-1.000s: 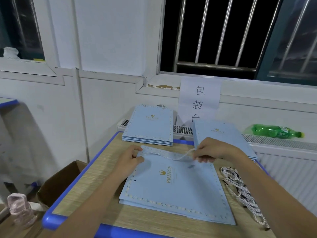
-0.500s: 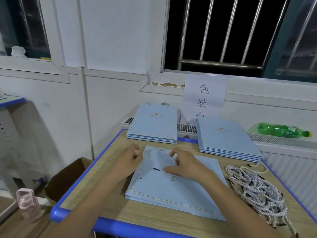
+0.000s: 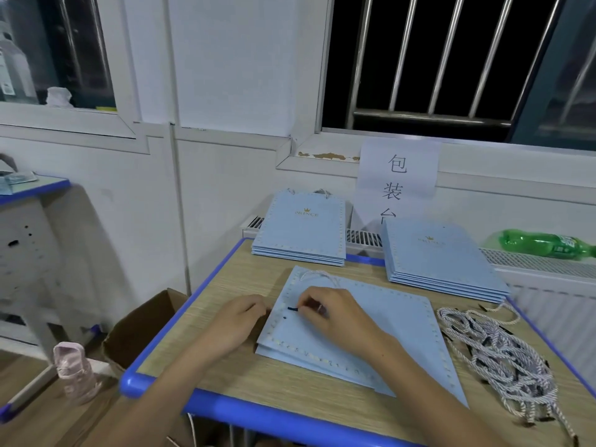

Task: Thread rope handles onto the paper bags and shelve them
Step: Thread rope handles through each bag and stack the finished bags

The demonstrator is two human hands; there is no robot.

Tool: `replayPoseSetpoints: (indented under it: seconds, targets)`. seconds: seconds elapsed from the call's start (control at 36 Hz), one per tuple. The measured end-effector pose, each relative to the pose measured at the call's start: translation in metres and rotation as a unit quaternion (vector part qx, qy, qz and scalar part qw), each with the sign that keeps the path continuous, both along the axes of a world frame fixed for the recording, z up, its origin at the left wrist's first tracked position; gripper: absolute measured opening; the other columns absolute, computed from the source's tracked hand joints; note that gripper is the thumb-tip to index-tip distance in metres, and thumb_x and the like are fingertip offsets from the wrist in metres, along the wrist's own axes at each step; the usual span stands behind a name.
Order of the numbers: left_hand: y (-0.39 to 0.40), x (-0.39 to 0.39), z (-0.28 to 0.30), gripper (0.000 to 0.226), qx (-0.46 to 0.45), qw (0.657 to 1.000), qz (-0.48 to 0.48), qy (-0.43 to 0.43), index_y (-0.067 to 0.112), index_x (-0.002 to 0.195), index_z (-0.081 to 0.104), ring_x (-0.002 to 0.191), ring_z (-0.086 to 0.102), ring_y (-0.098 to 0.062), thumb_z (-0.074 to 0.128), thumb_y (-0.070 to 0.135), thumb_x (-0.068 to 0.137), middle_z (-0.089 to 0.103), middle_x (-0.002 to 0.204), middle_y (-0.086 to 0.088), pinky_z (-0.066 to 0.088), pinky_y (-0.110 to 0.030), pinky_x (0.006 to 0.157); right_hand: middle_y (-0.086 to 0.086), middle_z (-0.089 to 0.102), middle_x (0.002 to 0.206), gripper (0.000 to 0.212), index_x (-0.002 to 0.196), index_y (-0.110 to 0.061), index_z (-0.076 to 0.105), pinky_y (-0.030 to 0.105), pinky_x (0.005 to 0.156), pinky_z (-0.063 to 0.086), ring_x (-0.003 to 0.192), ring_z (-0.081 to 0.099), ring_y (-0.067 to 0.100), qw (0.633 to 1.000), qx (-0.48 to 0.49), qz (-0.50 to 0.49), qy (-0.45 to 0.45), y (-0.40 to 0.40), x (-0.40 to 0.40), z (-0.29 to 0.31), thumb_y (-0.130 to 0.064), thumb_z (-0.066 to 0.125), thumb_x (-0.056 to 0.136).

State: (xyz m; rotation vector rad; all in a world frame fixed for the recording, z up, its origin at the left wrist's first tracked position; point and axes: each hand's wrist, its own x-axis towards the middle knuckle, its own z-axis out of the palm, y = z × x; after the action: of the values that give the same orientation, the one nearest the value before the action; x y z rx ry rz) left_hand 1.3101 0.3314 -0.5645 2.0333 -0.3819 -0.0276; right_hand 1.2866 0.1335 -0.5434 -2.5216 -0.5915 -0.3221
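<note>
While pinched in right hand [image 3: 335, 312]'s grip, rope tip [image 3: 293, 308] just above bag hole [image 3: 285, 317].

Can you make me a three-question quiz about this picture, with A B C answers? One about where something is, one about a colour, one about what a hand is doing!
1. Where is the pile of rope handles?
A. on the table's right side
B. in the cardboard box
C. on the windowsill

2. What colour is the bottle on the radiator?
A. red
B. green
C. yellow

3. What is the right hand doing?
A. resting flat
B. lifting the bottle
C. pinching a rope's dark tip

Answers: 1 A, ropes lie right of the paper bag. 2 B, plainly green. 3 C, fingers pinch the tip over the bag.
</note>
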Motion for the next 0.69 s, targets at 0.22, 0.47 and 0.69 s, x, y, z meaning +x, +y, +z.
replayPoseSetpoints:
  seconds: [0.22,0.47,0.69]
  targets:
    - [0.001,0.003,-0.002,0.028,-0.070,0.996,-0.037,0.050,0.012,0.086,0.070,0.080,0.065,-0.008,0.046,0.000,0.094,0.071,0.082,0.003,0.046,-0.022,0.074,0.001,0.064,0.089,0.017,0.094,-0.015,0.070,0.023,0.071,0.044,0.080,0.056,0.012,1.000,0.012,0.005,0.012,0.009,0.001,0.008,-0.013,0.052,0.092]
    - [-0.001,-0.001,0.001,0.023,-0.087,0.993,-0.065,0.053,0.012,0.091,0.067,0.079,0.067,-0.004,0.047,0.001,0.095,0.073,0.082,0.007,0.049,-0.014,0.070,-0.004,0.057,0.086,0.019,0.097,-0.013,0.069,0.019,0.072,0.042,0.075,0.047,0.003,0.999,-0.037,0.015,-0.011,0.017,0.005,0.015,-0.018,0.051,0.094]
    - [0.001,-0.004,0.005,0.022,-0.102,0.990,-0.085,0.052,0.013,0.095,0.067,0.083,0.066,-0.001,0.047,0.005,0.096,0.073,0.086,0.007,0.048,-0.012,0.071,-0.004,0.064,0.090,0.009,0.088,-0.018,0.063,0.009,0.071,0.042,0.079,0.056,-0.002,0.987,0.150,0.022,0.055,0.022,0.004,0.003,-0.009,0.062,0.087]
